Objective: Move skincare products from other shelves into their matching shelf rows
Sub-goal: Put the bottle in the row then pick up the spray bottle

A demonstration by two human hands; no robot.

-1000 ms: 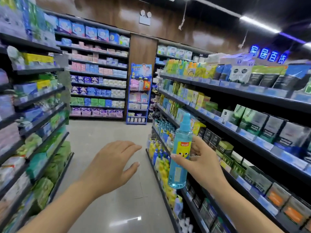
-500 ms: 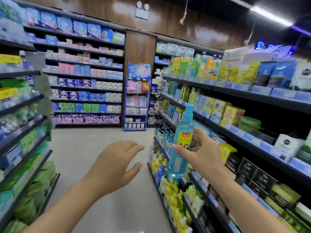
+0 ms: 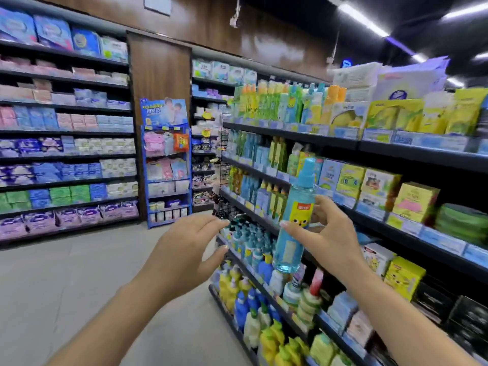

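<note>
Store aisle, shelves (image 3: 290,133) right. Right hand (image 3: 320,235) grips blue bottle (image 3: 295,217), not yet shelved; left hand (image 3: 184,249) spread, empty. Placement still ahead.

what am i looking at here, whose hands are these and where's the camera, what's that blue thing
This is one picture from a camera worn on a person's head, looking forward and down a shop aisle. The hands are that person's own. The right hand holds a blue spray bottle upright, in front of the shelves on the right, which carry bottles and boxes. The left hand is open and holds nothing. More stocked shelves run along the left and far wall, past a blue display stand.
</note>
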